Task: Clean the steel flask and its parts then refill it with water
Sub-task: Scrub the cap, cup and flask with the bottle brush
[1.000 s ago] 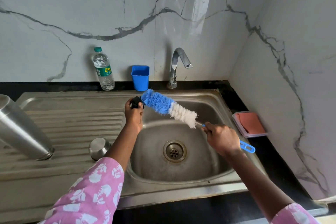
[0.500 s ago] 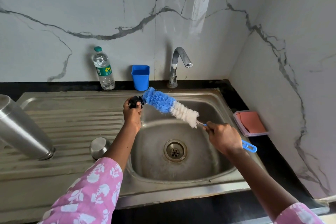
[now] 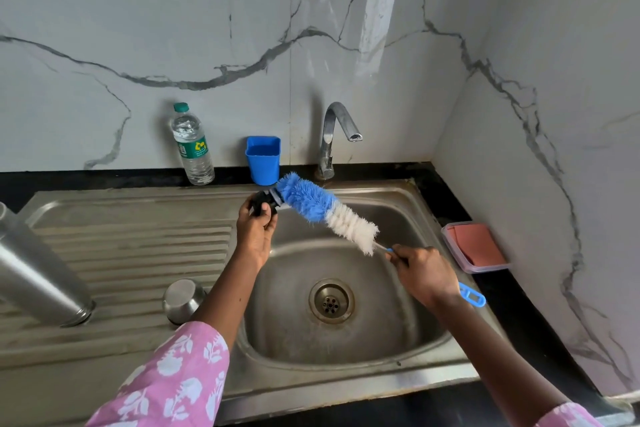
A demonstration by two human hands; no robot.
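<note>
Overhead, a steel sink (image 3: 346, 388) with a ribbed drainboard (image 3: 131, 253) is seen filling the lower half of the frame, set in a black counter (image 3: 519, 305) below marble walls (image 3: 173, 28). A flask (image 3: 38, 274) is laid tilted on the drainboard at the left edge, its mouth down on the ribs. A brush (image 3: 322, 208) with a blue and white head is held slanted above the basin at centre frame, its blue tip touching a small black stopper (image 3: 264, 205). The left hand (image 3: 256, 229) is raised at the basin's left rim, and the stopper is pinched between its thumb and fingertips. The right hand (image 3: 424, 274) is closed firmly round the brush's blue handle, whose looped end is seen past the wrist at right. A plastic bottle (image 3: 192, 146) is stood upright at the back, upper left of centre, with a blue cup (image 3: 263, 159) beside it and a tap (image 3: 334, 135) further right. A box (image 3: 476, 246) holding an orange sponge is placed on the counter at right. A steel cap (image 3: 183, 300) is rested on the drainboard just beside the left forearm. A round drain (image 3: 331, 302) is set in the basin floor.
</note>
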